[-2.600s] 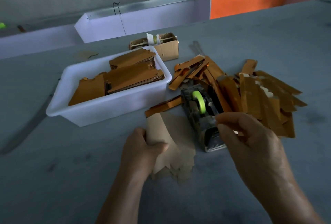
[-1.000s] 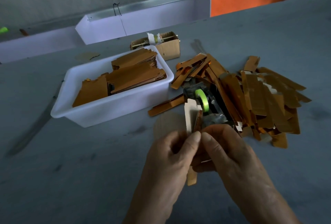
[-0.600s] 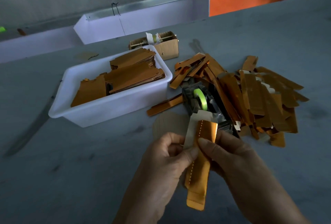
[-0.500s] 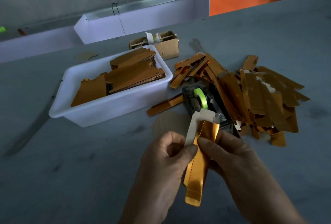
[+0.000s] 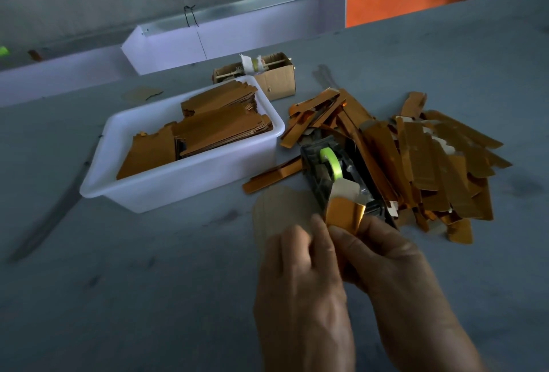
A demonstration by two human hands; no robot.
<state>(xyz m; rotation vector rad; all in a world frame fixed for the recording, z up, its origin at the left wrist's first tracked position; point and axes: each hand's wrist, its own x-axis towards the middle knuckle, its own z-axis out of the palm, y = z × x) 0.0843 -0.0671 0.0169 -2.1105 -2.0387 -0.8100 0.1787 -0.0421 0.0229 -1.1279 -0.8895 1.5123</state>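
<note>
Both hands, the left hand (image 5: 300, 270) and the right hand (image 5: 383, 258), pinch the gold carton (image 5: 343, 215) closed; squeezing unevenly could crease its foil or spring the fold open.

No legible text or labels anywhere.

The head view is dim and bluish under soft, flat light, seemingly from overhead; shadows are faint. The left hand (image 5: 300, 276) is smeared by motion blur. The gold card blank (image 5: 344, 215) catches a small glint. The white ledge (image 5: 237, 36) bows with wide-angle distortion.
</note>
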